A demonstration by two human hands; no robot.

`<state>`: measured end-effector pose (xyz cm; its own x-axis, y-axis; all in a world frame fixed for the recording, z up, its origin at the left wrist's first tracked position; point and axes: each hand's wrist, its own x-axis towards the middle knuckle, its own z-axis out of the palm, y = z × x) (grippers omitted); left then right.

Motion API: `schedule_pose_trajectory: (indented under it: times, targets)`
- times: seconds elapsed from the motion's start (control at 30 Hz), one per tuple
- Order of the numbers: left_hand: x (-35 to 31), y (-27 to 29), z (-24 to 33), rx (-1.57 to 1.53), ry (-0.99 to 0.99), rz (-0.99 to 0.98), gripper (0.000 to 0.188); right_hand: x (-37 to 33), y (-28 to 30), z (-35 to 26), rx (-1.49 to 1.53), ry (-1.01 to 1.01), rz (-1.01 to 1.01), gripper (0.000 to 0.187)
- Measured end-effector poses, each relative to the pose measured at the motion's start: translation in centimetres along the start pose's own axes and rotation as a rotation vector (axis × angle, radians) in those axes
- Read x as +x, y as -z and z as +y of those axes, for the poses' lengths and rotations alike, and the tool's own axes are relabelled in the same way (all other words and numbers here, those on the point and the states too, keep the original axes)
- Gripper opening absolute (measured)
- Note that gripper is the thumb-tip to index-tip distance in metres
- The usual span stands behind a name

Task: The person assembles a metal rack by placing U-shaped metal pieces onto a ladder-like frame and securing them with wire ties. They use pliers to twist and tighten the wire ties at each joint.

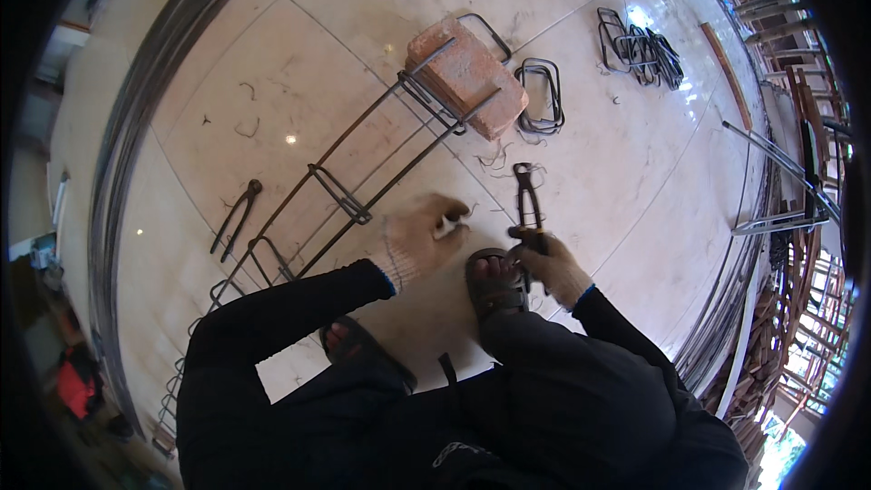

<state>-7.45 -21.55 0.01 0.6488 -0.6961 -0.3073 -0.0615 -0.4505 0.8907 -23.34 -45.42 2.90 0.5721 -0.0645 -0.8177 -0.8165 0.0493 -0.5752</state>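
Pincers (523, 178) up front in the head view, right gloved hand (549, 268) wrapped round the handles! Left gloved hand (419, 234), blurred, curls beside the steel-bar frame (406, 172), whose far end lies over brick (467, 82); can't tell if it pinches anything. Good form, I'd say: pincers' nose clear of those left fingers, frame well supported.

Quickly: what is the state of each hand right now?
Left hand: fingers curled, blurred; whether it holds anything cannot be told.
Right hand: closed on pincers.
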Motion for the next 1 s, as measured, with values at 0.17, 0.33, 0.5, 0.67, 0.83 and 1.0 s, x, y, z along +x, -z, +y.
schedule_pose_trajectory:
  times: [0.17,0.33,0.5,0.67,0.83,1.0]
  targets:
    - [6.8,6.0,0.6,0.517,-0.083,0.638,0.048,2.5,5.2,5.4,0.048,0.02,0.162,0.041]
    - [11.9,9.3,0.6,0.575,0.032,0.546,0.04,4.0,5.2,7.2,0.013,0.026,0.253,0.042]
    - [12.7,9.2,-0.9,0.536,-0.121,0.61,0.029,3.3,3.6,7.1,-0.11,0.02,0.395,0.041]
    - [13.0,9.6,-2.8,0.496,-0.259,0.637,0.032,2.3,3.1,4.8,-0.664,0.153,0.487,0.042]
    - [9.0,5.2,0.1,0.355,-0.285,0.652,0.038,0.3,2.7,0.5,-0.554,0.14,0.376,0.045]
    - [3.8,-3.8,1.1,-0.162,-0.027,0.035,0.072,-3.1,2.4,-4.1,0.161,0.108,-0.134,0.067]
